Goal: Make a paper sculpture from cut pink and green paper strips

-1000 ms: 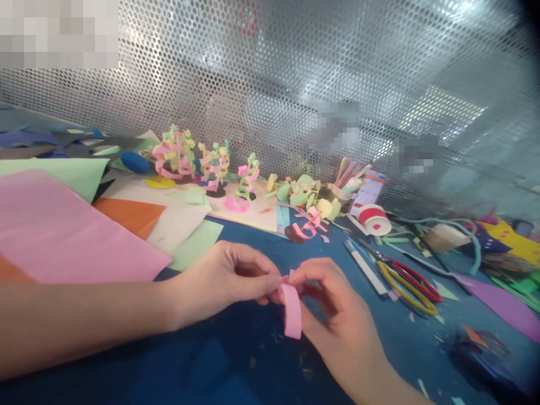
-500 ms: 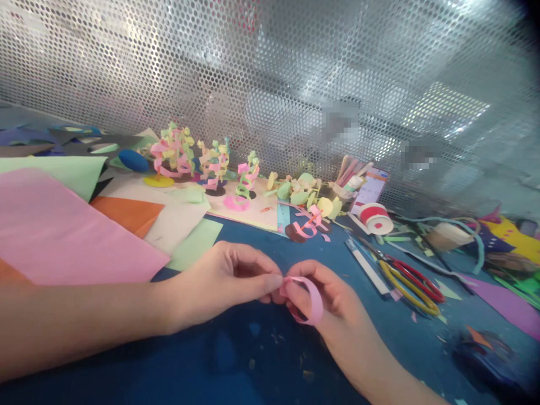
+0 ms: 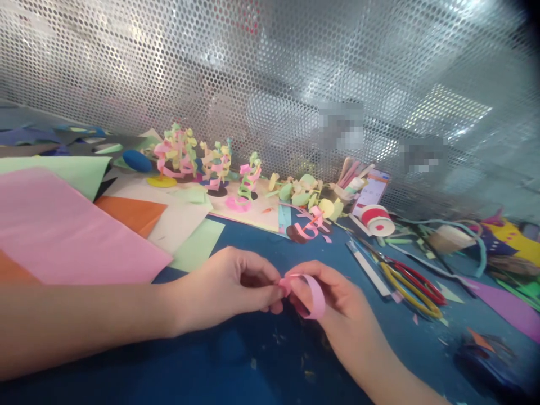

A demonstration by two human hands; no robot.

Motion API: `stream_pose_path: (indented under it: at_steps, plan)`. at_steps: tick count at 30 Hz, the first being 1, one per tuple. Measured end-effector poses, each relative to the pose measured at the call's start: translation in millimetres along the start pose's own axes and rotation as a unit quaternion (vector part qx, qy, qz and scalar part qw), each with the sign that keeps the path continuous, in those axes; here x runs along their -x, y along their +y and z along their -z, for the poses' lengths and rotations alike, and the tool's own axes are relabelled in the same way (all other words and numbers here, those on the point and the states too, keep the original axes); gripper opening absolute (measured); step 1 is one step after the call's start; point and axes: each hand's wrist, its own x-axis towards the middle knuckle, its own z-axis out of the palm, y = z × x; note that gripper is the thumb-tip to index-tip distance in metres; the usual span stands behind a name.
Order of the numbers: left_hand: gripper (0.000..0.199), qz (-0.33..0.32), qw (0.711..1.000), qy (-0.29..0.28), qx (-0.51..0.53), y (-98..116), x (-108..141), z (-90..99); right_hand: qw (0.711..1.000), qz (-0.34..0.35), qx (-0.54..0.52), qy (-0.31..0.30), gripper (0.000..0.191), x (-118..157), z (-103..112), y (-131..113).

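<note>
A curled pink paper strip [image 3: 317,297] forms a loop between my two hands, low in the middle of the head view. My left hand [image 3: 240,281] pinches the strip's left end between thumb and fingertips. The thumb of my right hand [image 3: 337,298] lies inside the loop, and its fingers hold the strip from behind, partly hidden. Both hands are just above the dark blue table [image 3: 236,360], with their fingertips nearly touching.
Pink paper sheets [image 3: 76,230] lie at left. Curled paper models [image 3: 176,152] stand at the back, near a red ribbon spool [image 3: 377,219] and a phone [image 3: 371,191]. Scissors with yellow and red handles [image 3: 411,289] lie at right, above a dark blue object [image 3: 489,365].
My left thumb and fingertips have shifted slightly at the strip's end, where more pink now shows between the hands. The loop looks slightly turned. The whole view has shifted a little.
</note>
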Motion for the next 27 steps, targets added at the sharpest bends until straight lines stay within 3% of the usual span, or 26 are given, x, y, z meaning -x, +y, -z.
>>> stream_pose_path:
  at_steps: [8,18,27]
  plan:
    - [0.019,-0.002,0.998,0.004,-0.061,3.1,3.4,-1.1,0.999,-0.005,0.049,0.003,0.009,-1.5,-0.4,-1.6]
    - [0.019,-0.007,0.999,0.033,-0.008,1.1,-0.3,-2.4,0.999,-0.029,0.024,0.014,0.01,-1.0,-0.7,-1.4]
    - [0.017,-0.009,1.0,0.025,0.003,0.4,1.5,-3.7,0.998,-0.017,0.058,0.021,0.018,0.9,-0.8,-3.8]
